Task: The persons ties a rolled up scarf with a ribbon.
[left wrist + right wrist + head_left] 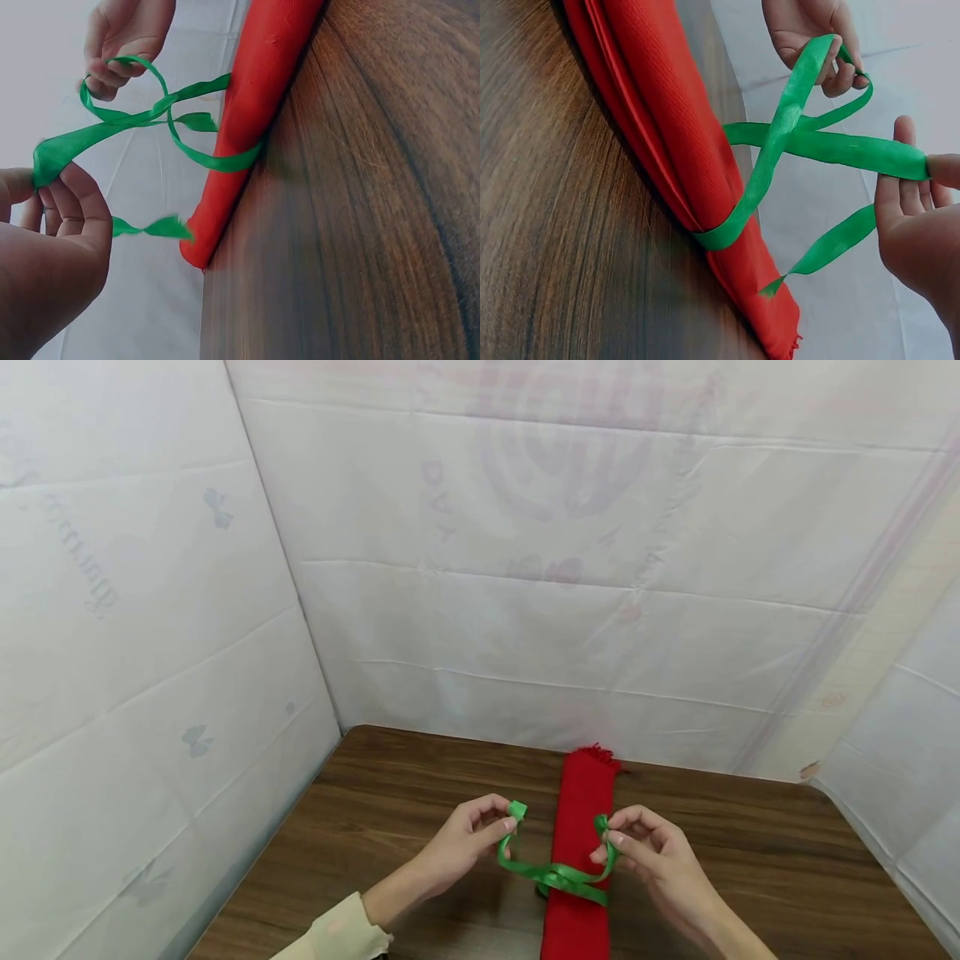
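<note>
A long folded red scarf (581,814) with a fringed far end lies on the wooden table. Around its middle passes a green ribbon (577,888), whose two lengths cross above the scarf. To the left of the scarf, my left hand (467,839) pinches one length between thumb and fingers. On the other side my right hand (660,856) pinches the other length, slightly raised. In the left wrist view a loose ribbon tail (166,228) hangs past the left hand; another tail (832,240) trails from the right hand in the right wrist view.
The dark wood-grain table (750,827) has rounded far corners. White printed sheeting (480,568) hangs behind it and along both sides, close to the table's edges.
</note>
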Motion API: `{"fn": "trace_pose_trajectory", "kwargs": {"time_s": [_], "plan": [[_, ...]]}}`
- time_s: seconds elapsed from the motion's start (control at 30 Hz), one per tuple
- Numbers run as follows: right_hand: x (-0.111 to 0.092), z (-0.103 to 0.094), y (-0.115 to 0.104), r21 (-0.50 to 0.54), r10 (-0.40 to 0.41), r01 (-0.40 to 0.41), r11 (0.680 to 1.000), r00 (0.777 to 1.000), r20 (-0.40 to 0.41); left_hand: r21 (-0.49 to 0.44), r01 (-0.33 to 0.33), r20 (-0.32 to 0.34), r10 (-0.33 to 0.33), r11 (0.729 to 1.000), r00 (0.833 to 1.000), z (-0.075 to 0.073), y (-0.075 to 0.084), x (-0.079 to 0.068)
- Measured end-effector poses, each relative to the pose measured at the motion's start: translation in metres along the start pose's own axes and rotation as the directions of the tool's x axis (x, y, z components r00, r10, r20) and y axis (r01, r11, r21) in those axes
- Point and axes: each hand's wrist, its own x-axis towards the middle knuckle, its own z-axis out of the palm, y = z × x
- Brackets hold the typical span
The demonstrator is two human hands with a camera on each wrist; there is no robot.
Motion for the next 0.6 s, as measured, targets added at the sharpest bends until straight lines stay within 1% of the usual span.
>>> {"fn": "trace_pose_trajectory", "kwargs": {"time_s": [0.13, 0.23, 0.3, 0.37, 0.5, 0.53, 0.6], "plan": [[0.0009, 0.0008, 0.0018, 0.004, -0.016, 0.016, 1.000, 1.000, 0.014, -0.007, 0.010, 0.011, -0.010, 1.000, 1.000, 0.0006, -0.0008, 0.0001], [0.0012, 0.0012, 0.0033, -0.031, -0.035, 0.035, 0.999, 0.999, 0.008, -0.015, 0.009, 0.026, -0.009, 1.000, 1.000, 0.0013, -0.0007, -0.0002], [0.0015, 0.0020, 0.0040, -0.067, -0.041, 0.040, 0.997, 0.999, -0.012, 0.005, 0.001, 0.046, -0.001, 1.000, 0.999, 0.0020, -0.0002, -0.0008], [0.0014, 0.0028, 0.0041, -0.107, -0.030, 0.025, 0.994, 0.999, -0.045, 0.035, -0.015, 0.067, 0.013, 0.999, 0.998, 0.0026, 0.0005, -0.0013], [0.0008, 0.0039, 0.0042, -0.186, 0.021, -0.044, 0.982, 0.992, -0.121, 0.100, -0.043, 0.103, 0.033, 0.994, 0.994, 0.0027, -0.0004, -0.0020], [0.0003, 0.0038, 0.0046, -0.208, 0.028, -0.055, 0.977, 0.991, -0.131, 0.119, -0.049, 0.105, 0.037, 0.992, 0.994, 0.0021, -0.0013, -0.0021], [-0.0005, 0.0027, 0.0067, -0.257, 0.028, -0.059, 0.964, 0.992, -0.124, 0.168, -0.065, 0.101, 0.049, 0.984, 0.994, 0.0001, -0.0036, -0.0025]]}}
